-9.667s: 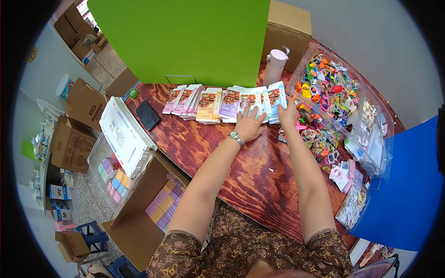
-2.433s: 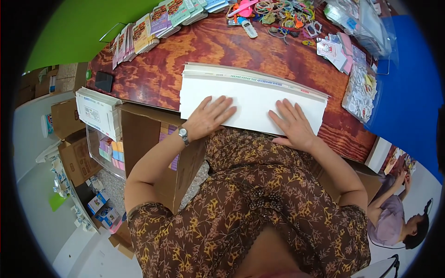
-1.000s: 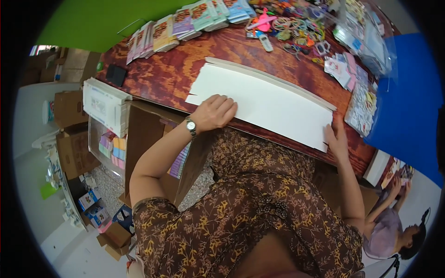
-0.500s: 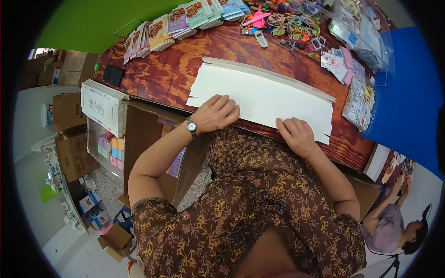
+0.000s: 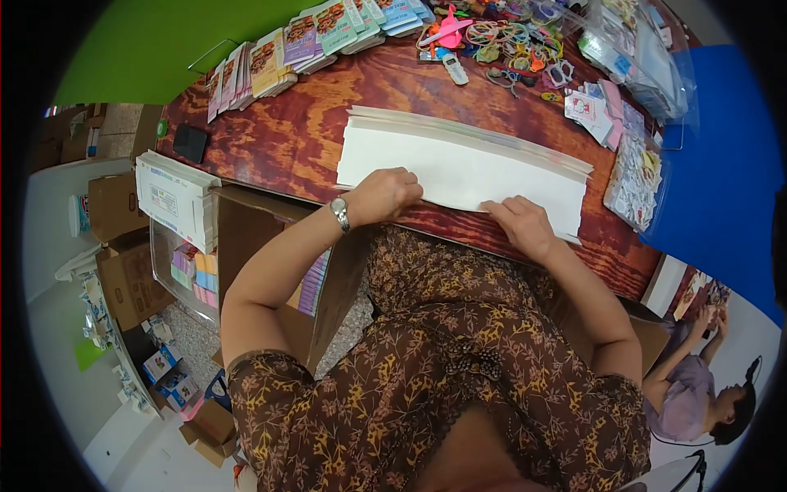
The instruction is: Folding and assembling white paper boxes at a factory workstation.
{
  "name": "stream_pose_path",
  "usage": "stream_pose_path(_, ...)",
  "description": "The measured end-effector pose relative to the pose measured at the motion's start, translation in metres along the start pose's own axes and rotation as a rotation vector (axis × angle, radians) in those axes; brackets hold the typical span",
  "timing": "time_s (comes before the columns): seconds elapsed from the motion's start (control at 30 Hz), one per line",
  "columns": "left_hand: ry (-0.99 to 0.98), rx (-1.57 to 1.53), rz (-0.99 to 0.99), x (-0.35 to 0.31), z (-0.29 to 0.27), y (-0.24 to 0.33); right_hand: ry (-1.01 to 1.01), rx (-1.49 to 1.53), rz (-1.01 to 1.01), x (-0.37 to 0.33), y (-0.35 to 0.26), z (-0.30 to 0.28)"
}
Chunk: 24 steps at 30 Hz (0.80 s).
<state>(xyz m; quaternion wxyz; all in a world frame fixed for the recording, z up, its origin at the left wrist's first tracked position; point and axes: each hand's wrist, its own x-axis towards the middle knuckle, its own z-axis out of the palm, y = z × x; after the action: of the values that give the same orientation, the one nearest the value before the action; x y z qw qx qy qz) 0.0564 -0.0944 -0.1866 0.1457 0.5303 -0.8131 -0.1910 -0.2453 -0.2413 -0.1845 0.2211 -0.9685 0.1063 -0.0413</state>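
A long white cardboard sheet (image 5: 463, 175) lies in front of me on the reddish-brown table, its far edge bent up into a strip and its short ends notched. My left hand (image 5: 384, 195), with a wristwatch (image 5: 339, 211) at the wrist, has its fingers curled over the near edge, left of the middle. Farther right, my right hand (image 5: 522, 227) pinches the same edge between thumb and fingers. Between the hands that near edge bows slightly. The thumb of my left hand is mostly hidden.
Fanned stacks of coloured packets (image 5: 316, 39) line the table's back left. Small colourful toys (image 5: 525, 45) are heaped at the far right, beside clear bags (image 5: 627, 61). Flat white boxes (image 5: 176, 201) are stacked at left, near an open carton (image 5: 254, 217). Another person (image 5: 689, 385) sits at far right.
Both hands have curled the cardboard's near edge upward, so less of its white face shows. My right hand has shifted slightly left and up. The whole view has shifted a little.
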Motion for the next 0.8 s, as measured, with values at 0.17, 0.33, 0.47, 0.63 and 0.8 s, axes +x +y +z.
stream_pose_path(0.17, -0.19, -0.486, -0.242, 0.039, -0.026, -0.023, -0.18, 0.386, 0.055, 0.025, 0.018, -0.015)
stream_pose_path(0.33, -0.339, -0.452, -0.307, 0.042, -0.025, -0.026, -0.288, 0.039, 0.114, 0.02, 0.004, -0.012)
stream_pose_path(0.47, -0.166, -0.071, -0.346, 0.034, -0.027, 0.008, -0.215, -0.143, 0.009, 0.02, 0.012, -0.006)
stream_pose_path(0.63, 0.012, 0.445, 0.254, 0.014, 0.004, 0.019, -0.107, -0.159, -0.088, 0.02, 0.025, 0.006)
stream_pose_path(0.8, -0.312, 0.049, 0.327, 0.029, 0.004, -0.018, -0.134, -0.097, -0.124, 0.022, 0.033, 0.014)
